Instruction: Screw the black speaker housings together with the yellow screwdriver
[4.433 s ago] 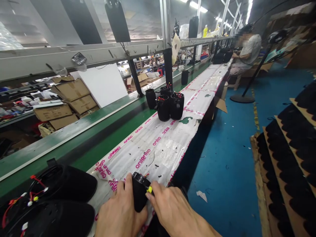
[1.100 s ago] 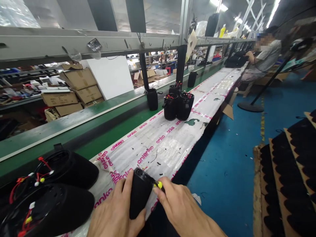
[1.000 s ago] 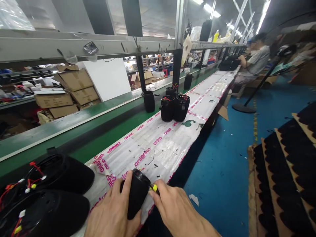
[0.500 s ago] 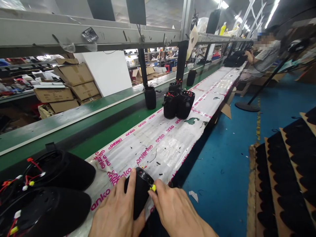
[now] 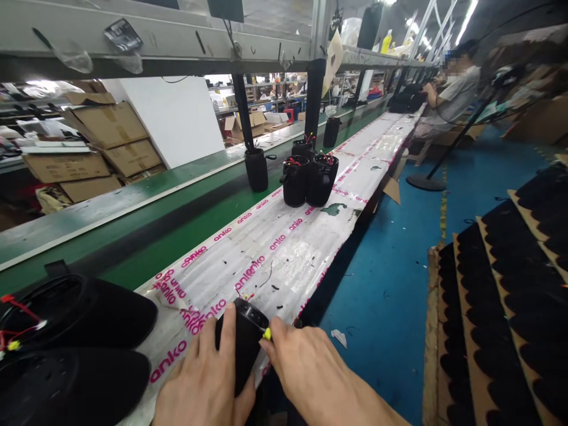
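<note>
A black fabric-covered speaker housing (image 5: 248, 349) lies tilted on the covered bench in front of me, its hard rim facing away. My left hand (image 5: 202, 370) is wrapped round its left side, one finger stretched up to the rim. At the rim's right edge my right hand (image 5: 313, 364) is closed in a pinch. A small yellow piece (image 5: 267, 333) pokes out between its thumb and fingers, against the housing; whether it is a connector or a tool's end I cannot tell. Close by on the left lie more speaker housings (image 5: 118, 316), with red wires and small plugs at their open ends.
A white sheet (image 5: 288, 266) printed in pink covers the bench. Several housings (image 5: 322, 180) stand farther along, one (image 5: 256, 170) on the green belt (image 5: 177, 222). Black pieces on cardboard layers (image 5: 488, 307) are stacked at right. A person (image 5: 457, 89) sits at the far end.
The view has shifted a little, so the bench and surroundings sit slightly farther left and higher. Both hands keep their places on the housing, the yellow piece still at its rim.
</note>
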{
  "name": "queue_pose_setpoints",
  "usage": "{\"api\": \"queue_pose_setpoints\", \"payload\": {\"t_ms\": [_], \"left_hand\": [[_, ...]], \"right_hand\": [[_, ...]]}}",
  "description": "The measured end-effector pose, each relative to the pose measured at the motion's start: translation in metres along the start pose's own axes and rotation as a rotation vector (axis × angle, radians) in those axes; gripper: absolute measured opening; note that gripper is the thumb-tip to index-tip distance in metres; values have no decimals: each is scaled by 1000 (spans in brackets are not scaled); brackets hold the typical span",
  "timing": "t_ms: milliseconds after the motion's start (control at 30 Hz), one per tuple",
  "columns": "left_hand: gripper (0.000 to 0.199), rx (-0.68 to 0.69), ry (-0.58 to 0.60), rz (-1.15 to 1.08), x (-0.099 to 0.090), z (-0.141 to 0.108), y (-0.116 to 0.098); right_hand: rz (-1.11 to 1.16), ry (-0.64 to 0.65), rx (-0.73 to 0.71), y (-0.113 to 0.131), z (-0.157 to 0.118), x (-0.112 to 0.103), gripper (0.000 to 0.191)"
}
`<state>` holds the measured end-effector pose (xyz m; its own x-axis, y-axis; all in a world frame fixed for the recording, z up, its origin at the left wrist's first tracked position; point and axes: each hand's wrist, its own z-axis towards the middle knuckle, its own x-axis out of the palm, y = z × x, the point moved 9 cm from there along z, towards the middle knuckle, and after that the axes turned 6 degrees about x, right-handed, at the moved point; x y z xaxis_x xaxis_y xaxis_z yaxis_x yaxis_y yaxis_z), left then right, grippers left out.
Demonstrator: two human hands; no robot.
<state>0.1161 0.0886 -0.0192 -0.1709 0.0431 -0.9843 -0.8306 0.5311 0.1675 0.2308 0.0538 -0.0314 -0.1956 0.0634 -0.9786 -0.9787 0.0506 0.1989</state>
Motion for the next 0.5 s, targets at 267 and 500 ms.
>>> {"api": "queue_pose_setpoints", "payload": {"t_ms": [267, 500], "left_hand": [[78, -52, 186, -203, -5, 4, 16], [74, -42, 58, -49, -8, -3, -3]], "right_hand": [[546, -227, -14, -13, -5, 3, 29], [292, -102, 41, -12, -8, -11, 18]]}}
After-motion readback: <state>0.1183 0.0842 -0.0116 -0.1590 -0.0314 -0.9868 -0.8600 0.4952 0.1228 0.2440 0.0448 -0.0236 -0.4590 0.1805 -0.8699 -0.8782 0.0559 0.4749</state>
